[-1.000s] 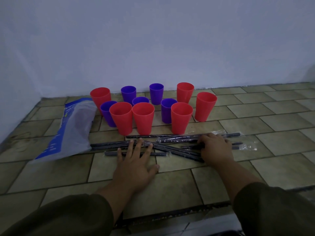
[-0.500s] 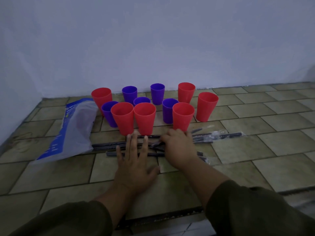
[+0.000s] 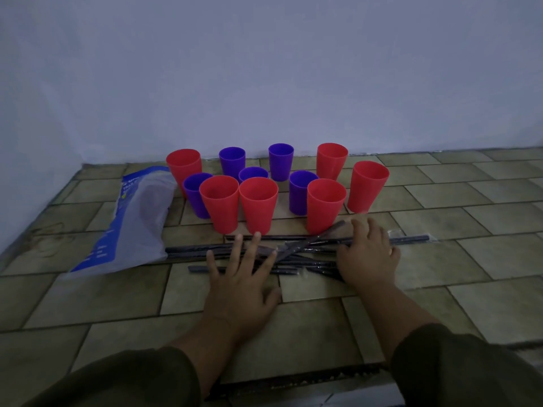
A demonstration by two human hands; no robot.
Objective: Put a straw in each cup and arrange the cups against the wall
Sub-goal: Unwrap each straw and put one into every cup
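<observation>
Starting | red and purple plastic cups (image 3: 258,204) strawless, unarranged near wall (image 3: 264,83) | dark wrapped straws (image 3: 191,248) on tiled floor (image 3: 440,259) | left hand (image 3: 241,277), right hand (image 3: 367,257) flat-fingered, pressing straws

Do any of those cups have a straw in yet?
No. No straw sticks out of any cup; the straws lie on the floor.

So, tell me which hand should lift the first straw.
Right, probably. The right hand lies beside the far end of the slanted straw; the left hand is spread flat on the straw pile.
</observation>
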